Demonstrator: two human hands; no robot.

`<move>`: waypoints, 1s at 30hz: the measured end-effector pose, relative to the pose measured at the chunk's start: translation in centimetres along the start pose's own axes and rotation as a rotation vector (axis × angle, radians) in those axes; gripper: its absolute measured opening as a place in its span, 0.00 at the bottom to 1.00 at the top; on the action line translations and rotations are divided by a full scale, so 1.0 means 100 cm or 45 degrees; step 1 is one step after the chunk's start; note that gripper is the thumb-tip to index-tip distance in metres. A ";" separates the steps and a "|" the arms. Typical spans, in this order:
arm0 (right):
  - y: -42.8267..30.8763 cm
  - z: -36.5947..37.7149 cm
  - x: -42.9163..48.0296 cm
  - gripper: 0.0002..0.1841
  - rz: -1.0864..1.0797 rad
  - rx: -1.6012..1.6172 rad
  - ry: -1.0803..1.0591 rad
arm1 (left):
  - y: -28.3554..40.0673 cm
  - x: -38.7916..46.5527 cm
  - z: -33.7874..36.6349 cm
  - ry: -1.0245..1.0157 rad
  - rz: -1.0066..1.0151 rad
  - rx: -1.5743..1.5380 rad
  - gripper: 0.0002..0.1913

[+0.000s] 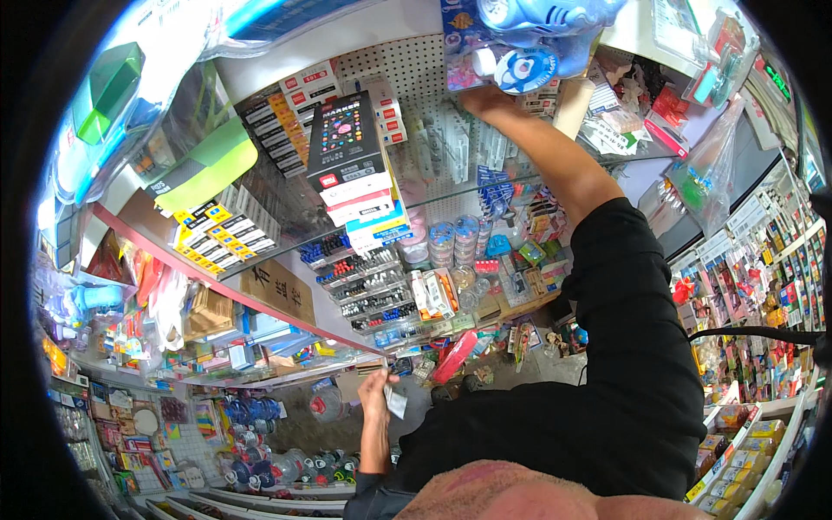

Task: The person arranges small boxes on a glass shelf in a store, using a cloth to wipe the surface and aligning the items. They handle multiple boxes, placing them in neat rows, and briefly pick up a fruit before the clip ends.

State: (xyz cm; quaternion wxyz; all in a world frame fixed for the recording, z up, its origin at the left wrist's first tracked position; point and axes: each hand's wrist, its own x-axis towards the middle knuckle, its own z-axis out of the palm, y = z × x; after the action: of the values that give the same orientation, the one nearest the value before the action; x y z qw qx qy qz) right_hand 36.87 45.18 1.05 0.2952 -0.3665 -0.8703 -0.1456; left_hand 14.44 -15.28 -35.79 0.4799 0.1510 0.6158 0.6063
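My right arm, in a black sleeve, reaches up to the glass shelf. My right hand (482, 103) is at the hanging blue toy package (520, 55), its fingers mostly hidden, so its hold cannot be told. Beside it on the shelf stand clear plastic packs (448, 146) against a white pegboard (416, 65). Lower left, my left hand (377, 389) is closed around a small white packet or slip (396, 403), held below the counter's pink edge. A stack of boxes topped by a black marker box (348, 140) stands between the hands, on the glass shelf.
Yellow and white pen boxes (218, 237) lie at left by a green-trimmed bag (208, 169). Under the glass shelf (468, 185) are pen trays (370, 286) and round clear tubs (442, 240). Loose papers (611, 130) lie at upper right. Bottled drinks (741, 474) line a lower-right shelf.
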 end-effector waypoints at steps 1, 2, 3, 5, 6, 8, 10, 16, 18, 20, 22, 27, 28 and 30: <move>-0.013 0.011 0.009 0.18 0.166 0.020 -0.167 | -0.013 -0.006 -0.008 0.083 -0.068 -0.012 0.13; -0.026 0.022 0.018 0.19 0.168 0.125 -0.218 | -0.024 -0.010 -0.014 0.080 -0.058 -0.070 0.14; -0.050 0.039 0.032 0.20 0.267 0.166 -0.249 | -0.032 -0.011 -0.016 0.139 -0.121 -0.096 0.14; -0.075 0.059 0.045 0.21 0.019 0.385 -0.248 | -0.040 -0.009 -0.016 0.118 -0.102 -0.124 0.13; -0.077 0.063 0.049 0.21 0.010 0.327 -0.248 | -0.042 -0.007 -0.012 0.098 -0.108 -0.133 0.13; -0.070 0.058 0.046 0.21 -0.074 0.236 -0.284 | -0.043 0.001 -0.004 0.079 -0.125 -0.152 0.11; -0.046 0.035 0.033 0.21 -0.065 0.162 -0.317 | -0.041 0.010 0.006 0.022 -0.156 -0.139 0.11; 0.008 -0.043 -0.023 0.20 -0.009 0.070 0.070 | -0.040 0.021 0.011 -0.015 -0.028 -0.108 0.12; 0.000 -0.050 -0.027 0.20 0.029 -0.129 0.037 | -0.045 0.020 0.008 -0.005 -0.050 -0.125 0.12; -0.013 -0.058 -0.039 0.21 0.125 -0.144 -0.287 | -0.050 0.018 0.003 0.040 -0.057 -0.052 0.12; -0.024 -0.076 -0.070 0.25 0.037 0.003 -0.314 | -0.054 0.015 -0.002 0.027 -0.071 -0.098 0.11; -0.044 -0.125 -0.167 0.21 -0.524 0.514 -0.065 | -0.056 0.008 -0.009 0.062 -0.103 -0.130 0.09; -0.042 -0.124 -0.161 0.22 -0.542 0.455 -0.091 | -0.055 0.008 -0.010 0.073 -0.107 -0.133 0.08; -0.039 -0.108 -0.137 0.23 -0.602 0.425 -0.110 | -0.052 0.007 -0.009 0.118 -0.176 -0.108 0.08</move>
State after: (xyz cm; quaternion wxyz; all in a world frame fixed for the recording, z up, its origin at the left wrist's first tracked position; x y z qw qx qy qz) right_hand 46.03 29.89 0.85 0.2718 -0.1058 -0.9552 -0.0496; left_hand 15.48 -16.46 -40.88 0.4975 0.0597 0.6201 0.6037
